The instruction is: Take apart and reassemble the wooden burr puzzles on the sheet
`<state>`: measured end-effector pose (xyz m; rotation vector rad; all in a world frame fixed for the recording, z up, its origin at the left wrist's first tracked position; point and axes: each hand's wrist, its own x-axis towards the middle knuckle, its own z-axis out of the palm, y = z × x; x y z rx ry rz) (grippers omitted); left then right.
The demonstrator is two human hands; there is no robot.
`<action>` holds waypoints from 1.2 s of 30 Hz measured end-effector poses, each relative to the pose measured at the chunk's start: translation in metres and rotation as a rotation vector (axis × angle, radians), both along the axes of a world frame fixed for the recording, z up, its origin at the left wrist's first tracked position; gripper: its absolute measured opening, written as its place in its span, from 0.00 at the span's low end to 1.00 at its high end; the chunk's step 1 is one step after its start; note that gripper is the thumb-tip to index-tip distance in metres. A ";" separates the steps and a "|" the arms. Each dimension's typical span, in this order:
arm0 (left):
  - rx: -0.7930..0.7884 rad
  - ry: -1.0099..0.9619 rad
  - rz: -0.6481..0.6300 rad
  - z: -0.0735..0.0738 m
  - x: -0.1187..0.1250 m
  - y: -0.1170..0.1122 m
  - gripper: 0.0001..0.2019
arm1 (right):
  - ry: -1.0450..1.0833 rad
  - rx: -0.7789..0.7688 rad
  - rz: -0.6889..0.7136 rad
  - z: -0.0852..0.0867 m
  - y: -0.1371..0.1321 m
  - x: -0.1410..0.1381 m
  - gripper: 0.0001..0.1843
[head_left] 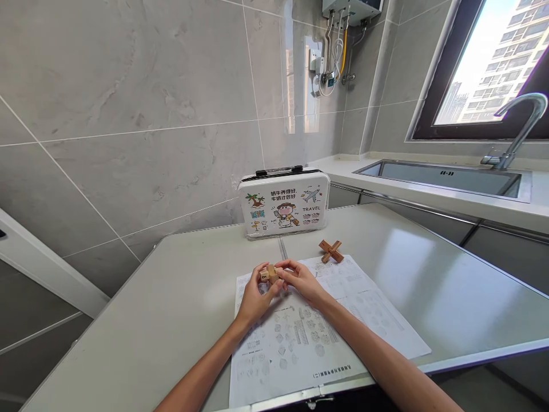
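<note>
Between my two hands is a small light-wood interlocking puzzle [271,273], with a dark mark on its left block. My left hand [256,297] grips it from the left, thumb below and fingers behind. From the right, my right hand [300,279] closes its thumb and fingertips on the same puzzle; the fingers cover part of it. Beneath the hands lies a printed instruction sheet [295,349] with small diagrams. Beyond my right hand, a darker brown wooden cross-shaped puzzle [331,251] rests at the sheet's far edge.
A white case [285,206] with cartoon prints stands at the back of the pale folding table [193,274], near the tiled wall. To the right are a counter with a sink [446,177] and a faucet [521,129]. The table's front edge is close below my forearms.
</note>
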<state>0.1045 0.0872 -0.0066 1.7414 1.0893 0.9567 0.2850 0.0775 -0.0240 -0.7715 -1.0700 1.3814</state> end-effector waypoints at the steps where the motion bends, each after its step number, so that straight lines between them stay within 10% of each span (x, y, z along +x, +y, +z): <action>1: -0.005 0.000 0.000 0.001 0.001 0.000 0.31 | -0.011 0.002 -0.003 0.000 0.000 0.000 0.25; 23: 0.035 -0.068 0.017 0.002 0.001 0.004 0.22 | -0.044 0.023 -0.166 0.002 0.004 0.006 0.24; 36: 0.373 0.308 0.062 -0.020 -0.001 0.007 0.26 | 0.083 -0.089 -0.247 0.008 0.007 0.011 0.28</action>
